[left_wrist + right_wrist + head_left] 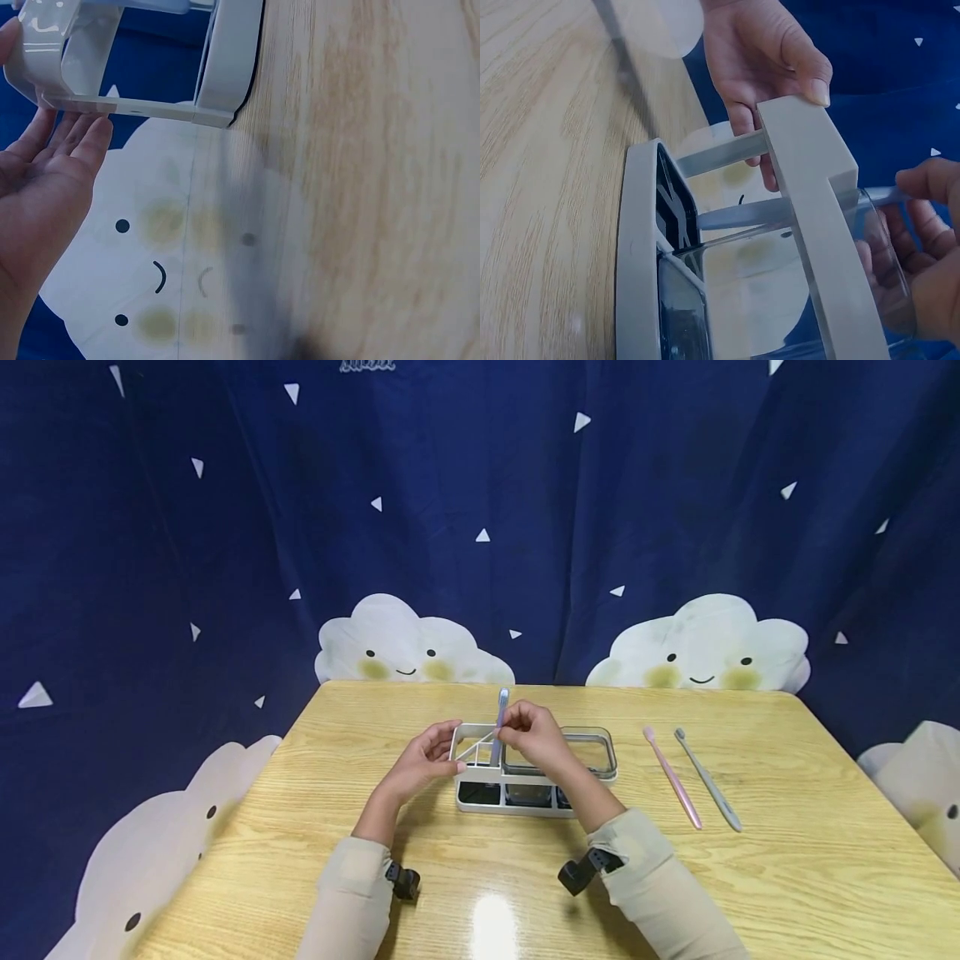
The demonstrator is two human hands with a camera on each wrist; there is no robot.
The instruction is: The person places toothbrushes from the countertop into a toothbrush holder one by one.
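A white two-tier toothbrush holder (540,778) stands on the table, with clear cups in its right part. My left hand (412,767) grips its left end, thumb on the upper frame and fingers behind. My right hand (537,740) pinches a bluish-purple toothbrush (503,700) near its head. The brush stands upright, bristles up, in the slotted left part of the upper frame. In the right wrist view, its handle (742,215) passes down through the frame, its lower end near the dark base liner (673,195).
To the right of the holder, a pink toothbrush (673,779) and a grey-blue toothbrush (708,779) lie side by side on the wooden table (255,868). A dark blue curtain (480,468) with white triangles and smiling clouds hangs behind the table.
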